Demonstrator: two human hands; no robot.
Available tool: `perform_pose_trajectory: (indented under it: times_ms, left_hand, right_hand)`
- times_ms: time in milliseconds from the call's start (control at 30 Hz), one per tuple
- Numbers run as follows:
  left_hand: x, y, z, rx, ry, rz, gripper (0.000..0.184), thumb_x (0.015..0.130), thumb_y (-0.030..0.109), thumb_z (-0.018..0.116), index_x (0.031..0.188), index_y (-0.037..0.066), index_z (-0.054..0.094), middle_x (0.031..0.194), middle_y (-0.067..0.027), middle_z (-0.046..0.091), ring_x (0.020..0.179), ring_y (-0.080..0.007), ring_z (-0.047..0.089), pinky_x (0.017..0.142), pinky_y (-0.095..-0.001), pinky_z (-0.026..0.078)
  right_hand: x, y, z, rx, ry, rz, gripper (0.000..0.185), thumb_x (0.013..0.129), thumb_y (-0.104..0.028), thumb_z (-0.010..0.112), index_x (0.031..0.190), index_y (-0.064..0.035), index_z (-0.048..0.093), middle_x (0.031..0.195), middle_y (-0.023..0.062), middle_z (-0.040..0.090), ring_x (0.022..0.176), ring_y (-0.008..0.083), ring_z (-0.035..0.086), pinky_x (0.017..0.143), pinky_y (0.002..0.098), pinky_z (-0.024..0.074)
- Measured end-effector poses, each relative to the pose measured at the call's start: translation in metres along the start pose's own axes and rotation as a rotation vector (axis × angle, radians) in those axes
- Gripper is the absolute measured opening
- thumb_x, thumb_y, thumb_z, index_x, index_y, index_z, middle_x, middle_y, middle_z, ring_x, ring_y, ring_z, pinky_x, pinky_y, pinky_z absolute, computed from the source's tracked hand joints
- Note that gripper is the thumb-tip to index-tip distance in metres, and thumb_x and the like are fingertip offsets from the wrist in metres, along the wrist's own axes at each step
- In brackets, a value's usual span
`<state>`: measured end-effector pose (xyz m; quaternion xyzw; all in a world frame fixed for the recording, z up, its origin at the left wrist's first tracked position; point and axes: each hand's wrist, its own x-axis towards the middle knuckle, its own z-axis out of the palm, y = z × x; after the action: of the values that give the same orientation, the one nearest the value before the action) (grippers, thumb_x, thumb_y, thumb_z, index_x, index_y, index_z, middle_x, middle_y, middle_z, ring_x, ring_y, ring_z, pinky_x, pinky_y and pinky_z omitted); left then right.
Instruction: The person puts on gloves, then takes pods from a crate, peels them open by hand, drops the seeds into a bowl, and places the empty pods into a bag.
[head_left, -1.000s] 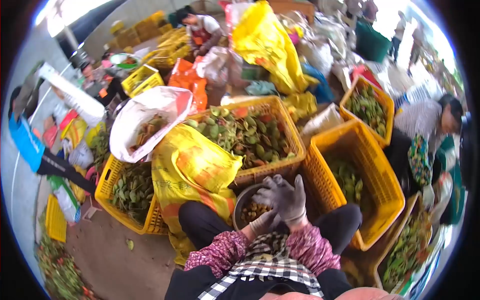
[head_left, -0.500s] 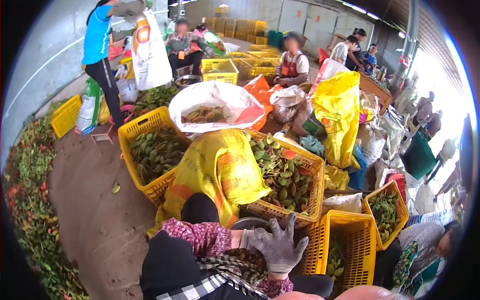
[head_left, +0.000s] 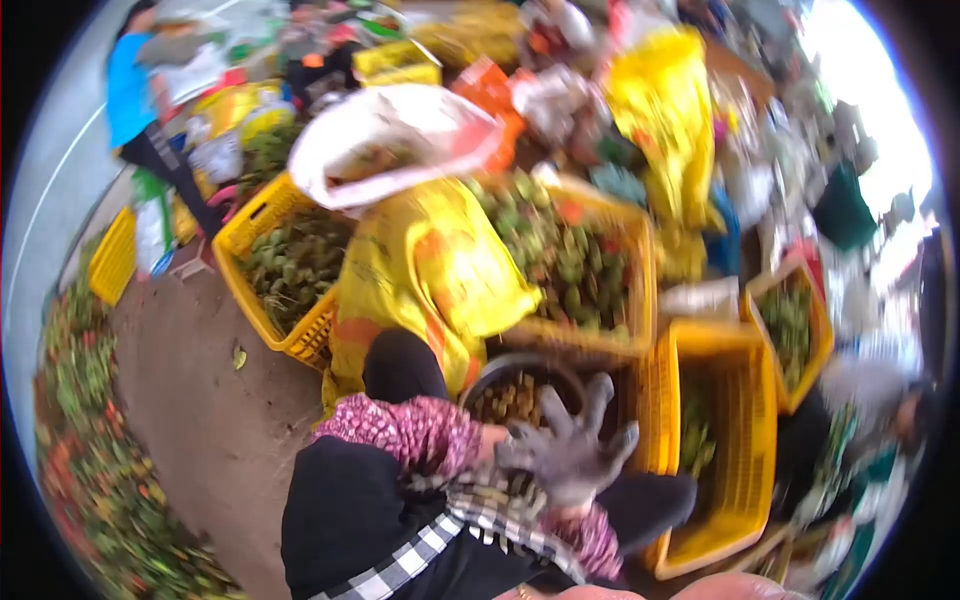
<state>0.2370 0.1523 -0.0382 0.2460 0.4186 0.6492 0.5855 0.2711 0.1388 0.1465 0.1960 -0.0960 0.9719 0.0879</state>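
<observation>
At lower centre, the gloved right hand (head_left: 575, 455) was splayed, gripping nothing visible; I couldn't tell whether the left hand (head_left: 513, 450), blurred and partly hidden, held anything. The bowl (head_left: 570, 380) of brown pieces (head_left: 508, 400) sat just beyond, presumably for easy reach, with 1 yellow crate (head_left: 742, 430) rightward.

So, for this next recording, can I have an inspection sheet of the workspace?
Surface: brown floor with a loose yellowish leaf; red-and-green leafy heap at left.
Job's things: round grey metal bowl holding small brown pieces.
Clutter: yellow plastic crates with green leafy contents, yellow printed sack, open white sack.
Hands: grey-gloved right hand open, fingers spread; grey-gloved left hand partly hidden.
Cables: nothing seen.
Surroundings: person in blue top near grey wall; other people blurred.
</observation>
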Motion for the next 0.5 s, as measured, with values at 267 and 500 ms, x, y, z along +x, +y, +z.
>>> perform_pose_trajectory:
  times_ms: [267,500]
  left_hand:
    - [-0.031,0.017,-0.026,0.003,0.046,-0.107,0.021,0.095,0.01,0.044,0.109,0.0,0.056,0.102,-0.009,0.061,0.093,-0.0167,0.057,0.083,-0.029,0.046]
    - [-0.005,0.037,0.01,0.153,0.143,-0.018,0.02,0.095,0.009,0.043,0.107,0.0,0.056,0.1,-0.0085,0.062,0.09,-0.0154,0.058,0.08,-0.0272,0.047]
  right_hand:
    - [0.001,-0.007,-0.049,-0.337,-0.079,0.106,0.072,0.083,-0.063,0.05,0.11,0.0033,0.054,0.123,0.0251,0.051,0.118,0.0412,0.047,0.099,0.0498,0.0367]
    - [-0.018,-0.072,-0.068,-0.482,0.323,-0.303,0.08,0.089,-0.063,0.041,0.15,-0.0199,0.014,0.147,0.0111,0.032,0.128,0.0276,0.038,0.102,0.0439,0.0323]
